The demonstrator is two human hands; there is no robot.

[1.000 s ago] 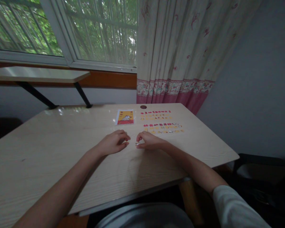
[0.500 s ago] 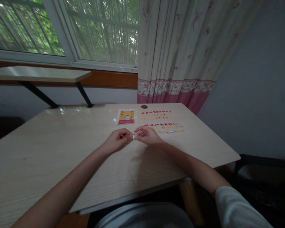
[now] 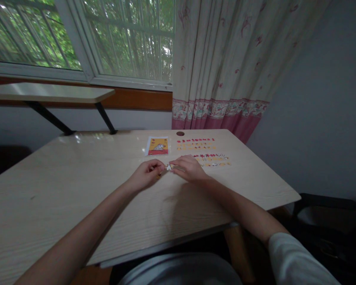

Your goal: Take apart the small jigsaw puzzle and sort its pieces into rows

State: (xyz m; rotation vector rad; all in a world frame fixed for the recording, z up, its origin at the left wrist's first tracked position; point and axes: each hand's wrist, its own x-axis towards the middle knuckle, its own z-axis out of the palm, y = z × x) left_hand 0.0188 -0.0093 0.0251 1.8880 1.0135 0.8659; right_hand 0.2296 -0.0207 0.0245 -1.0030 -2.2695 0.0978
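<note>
Small white and yellow jigsaw puzzle pieces (image 3: pixel 169 167) sit between my two hands, just above or on the desk. My left hand (image 3: pixel 147 173) pinches their left side between thumb and fingers. From the right, my right hand (image 3: pixel 188 168) closes on the other side with its fingers bent over. Whether the pieces are joined is too small to tell. Beyond my right hand lie rows of loose puzzle pieces (image 3: pixel 213 155), red, yellow and white, some hidden behind that hand. A picture card (image 3: pixel 158 146) with a white spotted dog on yellow and red lies behind my hands.
The pale wooden desk (image 3: pixel 86 190) has a round cable hole (image 3: pixel 180 133) near its back edge. A raised shelf (image 3: pixel 50 93) on black brackets stands at the back left. A curtain (image 3: pixel 219 107) hangs behind, and a dark chair (image 3: pixel 326 202) stands at the right.
My right hand has turned more palm-down, its fingers now laid over the pieces. More of the white and yellow pieces shows between the hands. The card and the rows have not moved.
</note>
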